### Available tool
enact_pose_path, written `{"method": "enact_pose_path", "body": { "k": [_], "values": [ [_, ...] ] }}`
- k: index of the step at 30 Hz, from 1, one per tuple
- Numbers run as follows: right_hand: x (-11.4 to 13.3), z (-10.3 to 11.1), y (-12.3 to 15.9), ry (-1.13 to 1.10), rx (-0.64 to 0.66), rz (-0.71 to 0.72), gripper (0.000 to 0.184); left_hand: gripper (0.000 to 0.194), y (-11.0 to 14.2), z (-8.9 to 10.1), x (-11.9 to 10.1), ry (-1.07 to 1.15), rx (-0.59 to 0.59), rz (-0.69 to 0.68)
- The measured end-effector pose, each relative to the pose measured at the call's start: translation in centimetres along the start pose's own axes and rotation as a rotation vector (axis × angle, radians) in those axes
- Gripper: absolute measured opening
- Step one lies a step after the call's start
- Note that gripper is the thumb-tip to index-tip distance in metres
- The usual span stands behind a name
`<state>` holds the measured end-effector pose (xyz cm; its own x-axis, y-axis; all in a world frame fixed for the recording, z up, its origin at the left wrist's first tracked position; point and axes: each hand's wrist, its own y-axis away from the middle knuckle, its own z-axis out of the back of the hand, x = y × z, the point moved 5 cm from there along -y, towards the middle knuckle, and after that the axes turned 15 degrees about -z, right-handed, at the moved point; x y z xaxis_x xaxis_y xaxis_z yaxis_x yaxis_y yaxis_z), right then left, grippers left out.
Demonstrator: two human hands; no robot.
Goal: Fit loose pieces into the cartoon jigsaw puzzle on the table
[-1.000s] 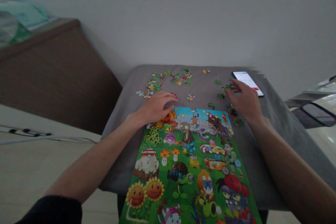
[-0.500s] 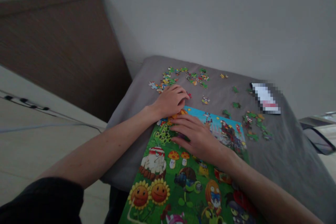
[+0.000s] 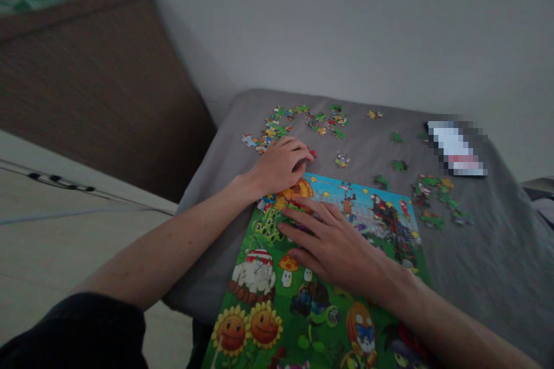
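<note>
A brightly coloured cartoon jigsaw picture lies on the grey cloth, with sunflowers, mushrooms and a blue strip along its far edge. I cannot tell whether it is joined pieces or a printed sheet. My left hand rests at its far left corner, fingers loosely bent and nothing visible in them. Just beyond those fingertips sits a small red puzzle piece. My right hand lies over the picture's upper middle, open with fingers spread, hiding the part beneath.
Loose puzzle pieces are heaped beyond my left hand, and more pieces lie right of the picture. A phone-like, pixelated object is at the far right of the grey cloth. A brown cabinet stands at left, against a wall.
My right hand has slid slightly down and toward me on the picture, uncovering more orange at the top. My left hand stays at the corner. The view has shifted a little.
</note>
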<state>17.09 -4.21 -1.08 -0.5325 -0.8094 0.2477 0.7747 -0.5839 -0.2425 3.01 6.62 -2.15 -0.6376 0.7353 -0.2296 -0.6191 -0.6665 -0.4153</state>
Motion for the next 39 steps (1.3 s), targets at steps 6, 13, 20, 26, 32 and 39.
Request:
{"method": "enact_pose_path", "body": {
  "k": [6, 13, 20, 26, 32, 39],
  "values": [
    [0.1, 0.0, 0.2, 0.029, -0.007, 0.04, 0.031, 0.023, 0.0, -0.1, -0.1, -0.01, 0.012, -0.006],
    [0.3, -0.7, 0.1, -0.004, 0.037, -0.017, 0.036, 0.023, 0.0, -0.1, 0.0, -0.007, 0.015, -0.016],
    [0.9, -0.8, -0.3, -0.034, 0.05, -0.017, 0.031, 0.023, -0.1, -0.2, -0.2, 0.018, 0.027, -0.027],
    [1.2, -0.9, -0.3, -0.032, 0.007, -0.029, 0.024, 0.023, 0.0, -0.1, -0.2, 0.014, 0.032, -0.028],
    [1.1, -0.4, -0.5, -0.07, -0.018, -0.022, 0.021, 0.024, 0.0, -0.1, -0.2, 0.016, 0.04, -0.031],
    [0.8, -0.4, -0.7, -0.145, -0.028, -0.029, 0.026, 0.023, -0.1, -0.3, -0.2, 0.023, 0.038, -0.036]
  ]
}}
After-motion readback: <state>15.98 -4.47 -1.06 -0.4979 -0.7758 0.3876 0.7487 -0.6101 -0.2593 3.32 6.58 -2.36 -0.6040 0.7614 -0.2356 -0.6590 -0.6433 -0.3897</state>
